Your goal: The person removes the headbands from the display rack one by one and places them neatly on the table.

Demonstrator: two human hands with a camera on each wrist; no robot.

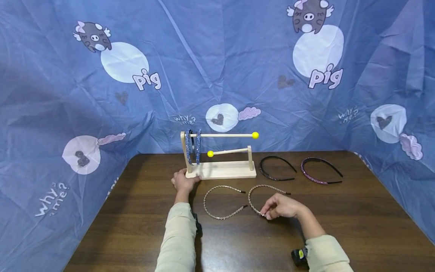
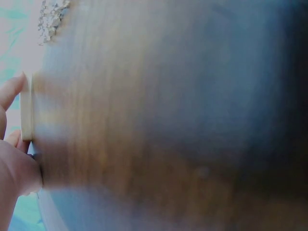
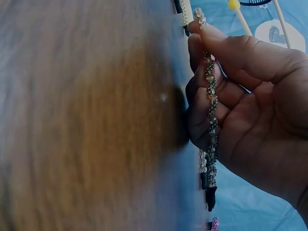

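Note:
My right hand (image 1: 282, 206) pinches a beaded headband (image 1: 254, 187) near one end, between thumb and fingers. In the right wrist view its beads (image 3: 212, 106) run down past my palm to a dark tip. My left hand (image 1: 184, 181) grips the left end of the wooden headband stand (image 1: 222, 172), and the stand's pale edge (image 2: 27, 108) shows between thumb and fingers in the left wrist view. Blue glittery headbands (image 1: 198, 147) hang at the left of the stand's upper rod. Between my hands a second beaded headband (image 1: 205, 202) lies on the table.
Right of the stand lie a black headband (image 1: 263, 169) and a pink glittery headband (image 1: 310, 179). The stand's rods end in yellow balls (image 1: 255, 135), the lower one pointing left. A blue printed cloth (image 1: 217, 83) hangs behind the brown table (image 1: 136, 211).

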